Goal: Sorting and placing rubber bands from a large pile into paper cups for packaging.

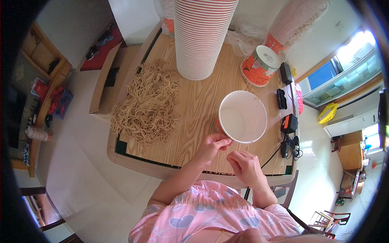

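Observation:
A large white-lined paper bucket stands on the wooden table with its mouth facing up. A thin tan string runs across that mouth from the far rim to the near rim. My left hand is closed at the near left of the bucket, thumb and fingers pinched at its rim. Just right of it, my right hand is held below the near rim, fingers curled together; whatever they may hold is hidden. To the left lies a tangled heap of tan strings.
A tall stack of paper buckets rises at the table's far middle. Farther right are an upside-down orange bucket and another bucket stack. Black adapters with cables line the right edge. A cardboard box stands left of the table.

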Motion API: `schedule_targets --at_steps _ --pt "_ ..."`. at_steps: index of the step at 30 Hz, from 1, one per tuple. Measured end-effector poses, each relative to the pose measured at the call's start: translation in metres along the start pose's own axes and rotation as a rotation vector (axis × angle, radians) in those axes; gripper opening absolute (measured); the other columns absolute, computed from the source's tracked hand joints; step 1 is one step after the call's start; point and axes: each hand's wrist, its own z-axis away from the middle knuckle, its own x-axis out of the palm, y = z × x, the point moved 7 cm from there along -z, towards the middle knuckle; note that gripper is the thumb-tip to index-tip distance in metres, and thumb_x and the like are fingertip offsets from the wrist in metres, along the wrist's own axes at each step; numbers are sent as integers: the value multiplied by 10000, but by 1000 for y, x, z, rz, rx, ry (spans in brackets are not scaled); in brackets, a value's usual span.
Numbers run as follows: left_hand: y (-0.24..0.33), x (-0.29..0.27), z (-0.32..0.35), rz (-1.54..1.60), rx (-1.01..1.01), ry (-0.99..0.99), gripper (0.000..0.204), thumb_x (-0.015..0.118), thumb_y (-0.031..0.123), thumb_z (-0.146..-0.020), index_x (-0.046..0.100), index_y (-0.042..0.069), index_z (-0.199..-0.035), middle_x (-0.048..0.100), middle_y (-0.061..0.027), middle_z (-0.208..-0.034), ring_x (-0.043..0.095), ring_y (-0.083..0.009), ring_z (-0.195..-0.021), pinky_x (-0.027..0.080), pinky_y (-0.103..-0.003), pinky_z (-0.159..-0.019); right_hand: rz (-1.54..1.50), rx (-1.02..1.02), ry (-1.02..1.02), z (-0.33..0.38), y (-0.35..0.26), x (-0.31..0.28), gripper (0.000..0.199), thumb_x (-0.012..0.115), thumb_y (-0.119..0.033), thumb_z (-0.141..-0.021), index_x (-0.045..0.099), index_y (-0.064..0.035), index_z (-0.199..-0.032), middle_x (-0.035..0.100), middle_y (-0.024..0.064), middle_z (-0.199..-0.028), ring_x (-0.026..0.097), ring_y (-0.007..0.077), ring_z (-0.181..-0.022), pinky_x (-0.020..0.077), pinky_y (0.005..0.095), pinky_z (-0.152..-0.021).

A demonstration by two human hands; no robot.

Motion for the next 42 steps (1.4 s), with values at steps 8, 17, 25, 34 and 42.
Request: schedule_targets --at_steps 8,17,25,34,42 --pt "9 -13 -4 -214 195 4 129 600 118 -894 628 10 -957 656 -24 -873 577 -67 -756 462 -214 -679 14 340 10 -1 18 -19 90 605 -139 -861 594 -66 -913 635 123 -723 627 316 -652 487 381 -577" --pt "17 -8 8 -422 453 122 94 637 41 -848 607 20 -934 638 -7 -838 588 -59 -769 474 -211 -682 22 56 161 -8 16 -9 102 600 -168 -870 609 -67 -886 621 126 -726 620 322 -653 488 405 -587" --pt "19 -13 4 -460 456 193 69 656 32 -834 603 19 -875 630 -3 -819 586 -51 -749 477 -203 -671 27 255 30 -7 16 -1 90 582 -143 -877 592 -55 -889 619 129 -729 617 327 -655 487 418 -595" --pt "-6 -17 -7 -236 279 -38 141 641 -8 -834 585 20 -960 628 -16 -871 610 -90 -829 518 -228 -768 -31 107 75 -11 12 3 100 590 -59 -844 593 -6 -928 610 173 -798 604 360 -740 487 396 -650" --pt "-4 -6 -3 -2 184 -86 58 620 25 -867 643 4 -917 629 -8 -830 540 -59 -697 440 -201 -601 -17 74 33 -12 9 6 87 587 -43 -837 590 -4 -914 606 168 -777 604 359 -726 485 390 -637"
